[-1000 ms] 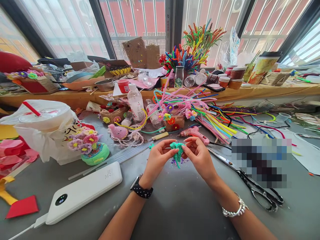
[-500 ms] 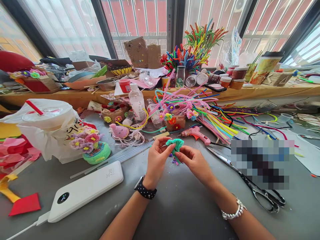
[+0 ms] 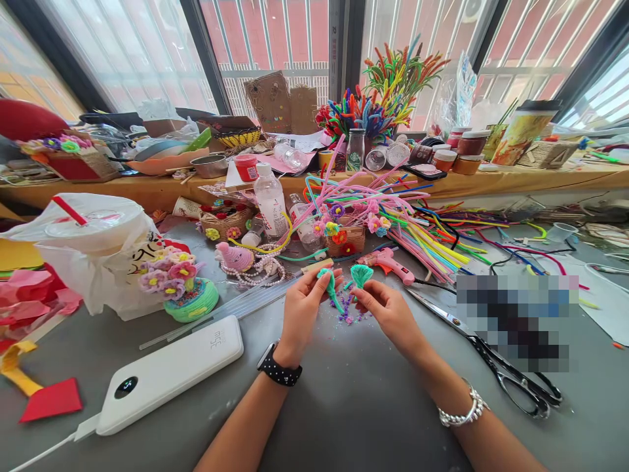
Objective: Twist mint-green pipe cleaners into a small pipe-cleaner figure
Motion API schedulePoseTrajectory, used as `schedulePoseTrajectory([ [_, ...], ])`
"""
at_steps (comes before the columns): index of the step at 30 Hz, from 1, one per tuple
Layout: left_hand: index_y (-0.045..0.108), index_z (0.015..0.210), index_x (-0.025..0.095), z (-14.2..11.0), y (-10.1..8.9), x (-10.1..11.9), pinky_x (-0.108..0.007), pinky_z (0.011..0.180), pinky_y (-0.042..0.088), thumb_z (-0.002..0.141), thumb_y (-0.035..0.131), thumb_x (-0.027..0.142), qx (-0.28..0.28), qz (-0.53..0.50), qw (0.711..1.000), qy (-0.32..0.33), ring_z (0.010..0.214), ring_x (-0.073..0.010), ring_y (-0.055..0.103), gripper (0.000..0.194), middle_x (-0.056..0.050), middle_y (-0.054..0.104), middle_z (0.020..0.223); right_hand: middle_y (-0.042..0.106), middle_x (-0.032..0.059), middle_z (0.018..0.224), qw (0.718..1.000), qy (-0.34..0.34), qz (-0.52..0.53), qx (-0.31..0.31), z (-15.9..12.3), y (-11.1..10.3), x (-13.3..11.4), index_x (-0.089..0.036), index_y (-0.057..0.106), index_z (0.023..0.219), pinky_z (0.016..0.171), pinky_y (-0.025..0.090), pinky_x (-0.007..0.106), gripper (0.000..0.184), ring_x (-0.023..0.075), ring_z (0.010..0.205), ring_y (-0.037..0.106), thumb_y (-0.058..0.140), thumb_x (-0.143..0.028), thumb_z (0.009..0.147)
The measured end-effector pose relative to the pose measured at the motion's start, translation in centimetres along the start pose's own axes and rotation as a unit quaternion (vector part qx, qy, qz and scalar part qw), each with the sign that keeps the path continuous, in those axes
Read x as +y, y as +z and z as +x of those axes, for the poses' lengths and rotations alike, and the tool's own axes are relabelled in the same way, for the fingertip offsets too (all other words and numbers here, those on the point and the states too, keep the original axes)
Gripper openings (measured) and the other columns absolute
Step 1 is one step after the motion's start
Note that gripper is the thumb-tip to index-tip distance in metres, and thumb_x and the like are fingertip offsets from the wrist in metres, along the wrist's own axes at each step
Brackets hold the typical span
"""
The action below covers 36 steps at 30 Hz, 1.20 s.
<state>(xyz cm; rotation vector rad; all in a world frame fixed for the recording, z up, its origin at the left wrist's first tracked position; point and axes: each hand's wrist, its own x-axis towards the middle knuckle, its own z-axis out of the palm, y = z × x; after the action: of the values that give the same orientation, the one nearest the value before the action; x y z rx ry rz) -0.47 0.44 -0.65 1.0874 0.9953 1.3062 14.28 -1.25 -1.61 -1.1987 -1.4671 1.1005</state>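
Power bank (image 3: 170,377), white: lying at left on the tabletop (image 3: 334,406), its cable (image 3: 49,449) trailing off the near-left side, perhaps keeping the middle free for work.

Left hand (image 3: 299,311): we are pinching one green fuzzy piece (image 3: 332,292) between thumb and fingers, its tail pointing down toward us.

Purple bits (image 3: 349,320): scattering beneath, between our hands.

Second green piece (image 3: 362,275): our right hand (image 3: 389,309) is pinching its lower end, fan upward, likely sparing the spread part from crushing. Both forearms are angling inward, holding the pieces apart.

Glue gun (image 3: 399,269), pink: resting just beyond the right hand.

Scissors (image 3: 457,322): lying rightward, handles facing us, seemingly waiting within reach.
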Motion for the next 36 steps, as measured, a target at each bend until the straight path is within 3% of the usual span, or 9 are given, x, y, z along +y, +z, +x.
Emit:
schedulePoseTrajectory([
  [5,0.059,0.107,0.019,0.1,-0.7,0.7,-0.027,0.081,0.045,0.072,0.058,0.034,0.062,0.152,0.983,0.081,0.105,-0.0200,0.053,0.037,-0.007,0.058,0.115,0.050,-0.0003,0.063,0.998,-0.011,-0.051,-0.043,-0.1,-0.5,-0.2,-0.015,0.052,0.070,0.057,0.039,0.023,0.028,0.0125,0.061,0.049,0.048,-0.042,0.079],
  [11,0.065,0.090,0.016,-0.5,0.0,0.9,-0.023,0.066,0.048,0.068,0.063,0.032,-0.054,0.150,0.986,0.047,0.075,-0.0153,0.061,0.027,-0.005,0.067,0.088,0.050,-0.0014,0.062,0.987,-0.067,-0.106,-0.104,-0.3,-0.6,-0.8,-0.015,0.054,0.069,0.054,0.038,0.020,0.024,0.0104,0.059,0.048,0.047,-0.034,0.081],
  [17,0.061,0.070,0.012,-0.5,0.4,0.6,-0.022,0.056,0.048,0.062,0.067,0.029,-0.055,0.107,0.993,-0.014,0.057,-0.0125,0.061,0.019,-0.001,0.064,0.061,0.061,0.0030,0.076,0.990,-0.095,-0.093,-0.045,-0.3,-0.5,-0.3,-0.016,0.057,0.088,0.063,0.045,0.023,0.019,0.0141,0.069,0.057,0.049,-0.032,0.081],
  [26,0.057,0.070,0.013,-0.8,0.8,0.7,-0.021,0.055,0.050,0.064,0.067,0.029,-0.066,0.072,0.995,-0.026,0.055,-0.0116,0.062,0.020,0.001,0.063,0.060,0.064,0.0033,0.074,0.989,-0.122,-0.088,0.009,-0.6,-0.2,-0.3,-0.017,0.062,0.091,0.059,0.047,0.024,0.020,0.0139,0.063,0.059,0.048,-0.029,0.082],
  [30,0.056,0.067,0.013,-0.9,0.8,0.7,-0.021,0.053,0.050,0.063,0.067,0.031,-0.054,0.070,0.996,-0.026,0.052,-0.0114,0.061,0.022,0.002,0.061,0.057,0.064,0.0030,0.076,0.982,-0.145,-0.111,0.042,-0.8,0.2,-0.1,-0.019,0.062,0.101,0.058,0.046,0.024,0.024,0.0125,0.060,0.057,0.047,-0.026,0.083],
  [36,0.054,0.068,0.013,-1.0,0.7,0.5,-0.023,0.053,0.050,0.065,0.065,0.032,-0.064,0.060,0.996,-0.027,0.052,-0.0116,0.061,0.023,0.002,0.060,0.058,0.059,0.0012,0.064,0.982,-0.153,-0.108,0.033,-0.7,0.2,0.1,-0.019,0.064,0.100,0.056,0.043,0.023,0.025,0.0117,0.056,0.053,0.047,-0.027,0.083],
])
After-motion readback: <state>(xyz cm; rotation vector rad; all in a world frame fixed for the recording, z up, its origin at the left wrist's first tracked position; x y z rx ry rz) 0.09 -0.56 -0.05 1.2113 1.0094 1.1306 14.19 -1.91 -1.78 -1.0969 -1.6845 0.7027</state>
